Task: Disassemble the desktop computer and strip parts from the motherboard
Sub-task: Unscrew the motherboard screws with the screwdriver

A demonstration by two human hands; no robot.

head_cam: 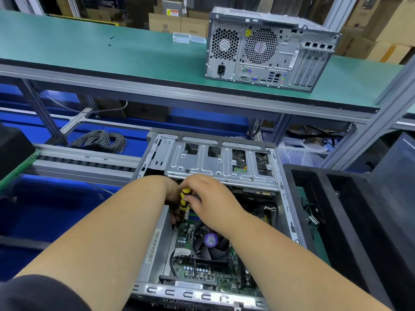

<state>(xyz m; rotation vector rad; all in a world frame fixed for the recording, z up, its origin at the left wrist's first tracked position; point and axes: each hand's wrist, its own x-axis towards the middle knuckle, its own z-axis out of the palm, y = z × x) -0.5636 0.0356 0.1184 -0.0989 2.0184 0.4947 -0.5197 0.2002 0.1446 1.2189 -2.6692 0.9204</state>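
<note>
The open grey metal computer case (215, 221) lies nearest, its green motherboard (202, 265) exposed. Inside, the right hand (208, 194) grips a yellow-and-black screwdriver (184, 199); the left hand (173, 198) touches it, grip unclear. Farther right, a closed grey tower (267, 50) stands on the green shelf (112, 48).

Bare forearms, bare hands (no gloves); dark short sleeve (33, 290) at left shoulder.
</note>
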